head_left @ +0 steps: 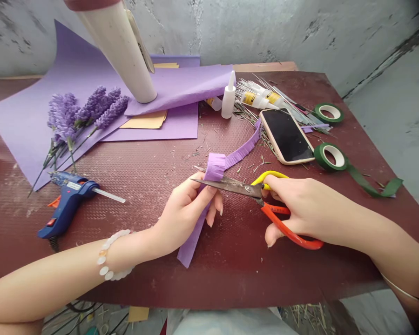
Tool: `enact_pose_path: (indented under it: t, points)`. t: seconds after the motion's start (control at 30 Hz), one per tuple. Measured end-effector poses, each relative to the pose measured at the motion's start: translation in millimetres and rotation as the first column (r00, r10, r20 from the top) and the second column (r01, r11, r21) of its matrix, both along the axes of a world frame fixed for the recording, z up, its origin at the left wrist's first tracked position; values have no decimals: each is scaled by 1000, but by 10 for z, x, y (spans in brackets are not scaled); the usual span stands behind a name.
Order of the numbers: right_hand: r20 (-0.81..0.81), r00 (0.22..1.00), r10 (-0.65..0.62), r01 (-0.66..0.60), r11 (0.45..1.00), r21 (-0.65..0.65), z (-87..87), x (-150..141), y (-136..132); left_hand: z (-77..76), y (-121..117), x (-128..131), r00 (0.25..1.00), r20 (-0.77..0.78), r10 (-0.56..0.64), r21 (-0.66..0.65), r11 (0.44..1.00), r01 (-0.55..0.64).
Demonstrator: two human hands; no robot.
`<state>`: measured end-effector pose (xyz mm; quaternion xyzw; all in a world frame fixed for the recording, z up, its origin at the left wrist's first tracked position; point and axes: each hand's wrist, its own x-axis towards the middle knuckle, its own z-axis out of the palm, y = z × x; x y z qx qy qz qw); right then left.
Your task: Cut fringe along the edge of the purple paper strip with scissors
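My left hand pinches a purple crepe paper strip between thumb and fingers. Below the hand the strip hangs uncut; above it the paper curls over and runs off as a fringed length toward the phone. My right hand grips a pair of scissors with one yellow and one red handle. Their blades are parted around the strip, close to my left thumb and fingertips.
Left lie a blue glue gun and purple flower stems on purple paper. Behind stand a tall white cup and a glue bottle. Right are a phone, wires and green tape rolls.
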<state>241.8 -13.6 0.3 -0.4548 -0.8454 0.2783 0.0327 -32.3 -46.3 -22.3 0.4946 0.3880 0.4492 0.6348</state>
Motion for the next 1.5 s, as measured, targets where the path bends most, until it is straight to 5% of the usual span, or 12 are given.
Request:
enact_pose_path:
  t: [0.5, 1.13, 1.33, 1.5]
  points:
    - [-10, 999, -36, 33, 972, -232, 85, -3, 27, 5, -12, -7, 1000, 13, -28, 18, 999, 28]
    - [-3, 999, 33, -34, 999, -24, -44, 113, -3, 38, -18, 1, 999, 26, -27, -47, 998, 29]
    - [-30, 999, -36, 29, 979, -201, 42, 105, -16, 40, -7, -4, 998, 40, -49, -29, 998, 50]
    - [-120, 993, -1, -58, 872, -487, 164, 124, 52, 41, -21, -13, 998, 44, -53, -4, 999, 53]
